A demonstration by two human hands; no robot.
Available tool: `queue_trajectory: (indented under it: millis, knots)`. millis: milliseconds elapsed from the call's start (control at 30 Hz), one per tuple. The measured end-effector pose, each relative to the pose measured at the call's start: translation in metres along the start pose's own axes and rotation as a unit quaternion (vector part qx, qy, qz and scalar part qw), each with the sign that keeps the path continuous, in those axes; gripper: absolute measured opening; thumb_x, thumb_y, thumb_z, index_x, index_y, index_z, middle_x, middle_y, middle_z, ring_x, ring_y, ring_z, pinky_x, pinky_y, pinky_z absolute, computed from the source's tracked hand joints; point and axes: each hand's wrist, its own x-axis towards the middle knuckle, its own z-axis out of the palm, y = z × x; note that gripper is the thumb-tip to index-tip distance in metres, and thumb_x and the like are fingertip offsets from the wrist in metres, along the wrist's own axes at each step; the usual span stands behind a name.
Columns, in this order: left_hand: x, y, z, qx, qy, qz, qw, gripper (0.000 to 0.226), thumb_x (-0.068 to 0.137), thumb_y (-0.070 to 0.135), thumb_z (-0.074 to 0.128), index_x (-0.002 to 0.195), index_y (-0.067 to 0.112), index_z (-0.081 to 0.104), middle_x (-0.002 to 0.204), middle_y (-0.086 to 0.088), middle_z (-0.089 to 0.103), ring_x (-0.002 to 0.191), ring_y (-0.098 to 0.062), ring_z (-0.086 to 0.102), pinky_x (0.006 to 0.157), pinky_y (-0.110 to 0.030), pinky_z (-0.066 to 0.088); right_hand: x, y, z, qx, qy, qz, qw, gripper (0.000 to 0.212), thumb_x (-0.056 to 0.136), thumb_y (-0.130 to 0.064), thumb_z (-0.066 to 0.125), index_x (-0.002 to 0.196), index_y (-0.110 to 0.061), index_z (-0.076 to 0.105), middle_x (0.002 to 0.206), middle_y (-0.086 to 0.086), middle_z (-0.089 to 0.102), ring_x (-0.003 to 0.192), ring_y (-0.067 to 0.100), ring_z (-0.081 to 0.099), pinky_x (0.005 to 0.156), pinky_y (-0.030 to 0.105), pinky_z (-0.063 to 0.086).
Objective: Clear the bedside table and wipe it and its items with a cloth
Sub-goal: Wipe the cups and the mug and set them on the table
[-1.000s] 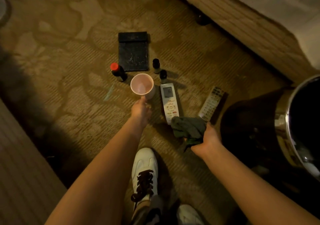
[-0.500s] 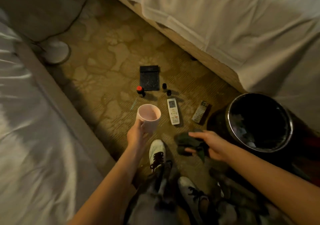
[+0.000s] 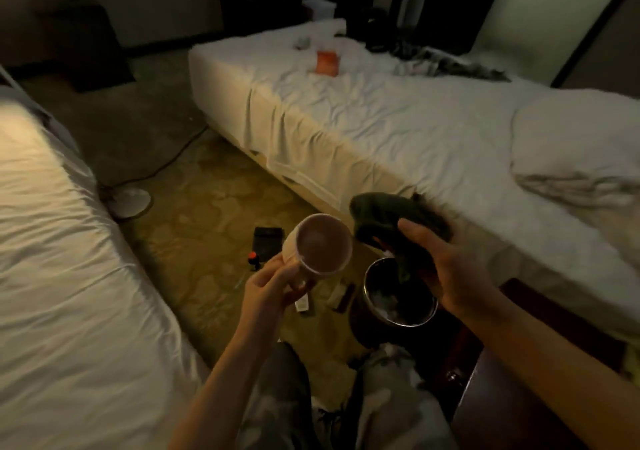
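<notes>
Two white beds flank me, the right bed (image 3: 398, 131) running away from the bin (image 3: 398, 314), the left bed (image 3: 52, 259) cut off by the frame edge. The bedside table (image 3: 512, 408) beside the bin is just a dark corner at lower right, mostly out of view. My left hand (image 3: 270, 294) grips the pink cup (image 3: 317, 243) above the carpet left of the bin, fingers curled round its lower wall, mouth tilted up toward me, inside dim and pale. My right hand (image 3: 450, 269) holds the dark green cloth (image 3: 391, 221) bunched over the bin, thumb pressed across it. Two remotes (image 3: 341, 295) lie half hidden behind the cup hand; a black pad (image 3: 266, 242) and red-capped bottle (image 3: 253, 259) sit beyond.
</notes>
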Motion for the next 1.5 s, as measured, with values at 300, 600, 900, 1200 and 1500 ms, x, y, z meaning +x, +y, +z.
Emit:
queue_trajectory:
  millis: [300, 600, 900, 1200, 1500]
  knots:
    - [-0.08, 0.026, 0.068, 0.088, -0.132, 0.0, 0.987, 0.02, 0.063, 0.033, 0.078, 0.064, 0.014, 0.072, 0.077, 0.0, 0.07, 0.076, -0.014, 0.067, 0.077, -0.041, 0.056, -0.054, -0.044, -0.041, -0.686, -0.274, -0.427, 0.521, 0.039, 0.087, -0.026, 0.063, 0.118, -0.003, 0.061, 0.114, 0.013, 0.064, 0.101, 0.027, 0.063, 0.078, 0.034, 0.053]
    - [-0.123, 0.021, 0.09, 0.096, -0.117, 0.068, 0.986, 0.027, 0.064, 0.041, 0.082, 0.058, 0.02, 0.067, 0.085, -0.008, 0.07, 0.083, -0.031, 0.061, 0.077, -0.049, 0.047, -0.102, -0.031, -0.047, -0.745, -0.245, -0.33, 0.525, 0.044, 0.085, -0.024, 0.043, 0.119, -0.001, 0.059, 0.11, 0.014, 0.067, 0.098, 0.029, 0.065, 0.074, 0.033, 0.055]
    - [-0.147, -0.008, 0.077, 0.106, -0.09, 0.031, 0.99, 0.038, 0.062, 0.032, 0.071, 0.074, -0.004, 0.067, 0.082, 0.002, 0.071, 0.085, -0.023, 0.065, 0.079, -0.05, 0.054, -0.133, 0.007, -0.032, -0.688, -0.215, -0.217, 0.658, 0.051, 0.075, -0.021, 0.076, 0.12, -0.004, 0.059, 0.103, 0.015, 0.069, 0.09, 0.032, 0.067, 0.078, 0.036, 0.053]
    - [-0.161, -0.013, 0.075, -0.061, -0.089, -0.048, 0.993, 0.071, 0.084, 0.061, 0.047, 0.128, 0.005, 0.049, 0.117, -0.02, 0.064, 0.098, -0.03, 0.067, 0.073, -0.039, 0.057, -0.135, -0.027, -0.033, -0.658, -0.3, -0.356, 0.592, 0.035, 0.073, -0.008, 0.069, 0.107, -0.01, 0.065, 0.105, 0.006, 0.069, 0.096, 0.02, 0.064, 0.075, 0.024, 0.05]
    - [-0.15, -0.019, 0.103, -0.229, -0.005, -0.08, 0.97, 0.048, 0.08, 0.042, 0.057, 0.107, 0.004, 0.064, 0.091, -0.013, 0.066, 0.075, -0.023, 0.065, 0.058, -0.03, 0.054, -0.139, -0.032, -0.025, -0.665, -0.335, -0.348, 0.57, 0.041, 0.067, -0.003, 0.076, 0.107, -0.009, 0.067, 0.105, 0.009, 0.07, 0.096, 0.025, 0.067, 0.072, 0.03, 0.054]
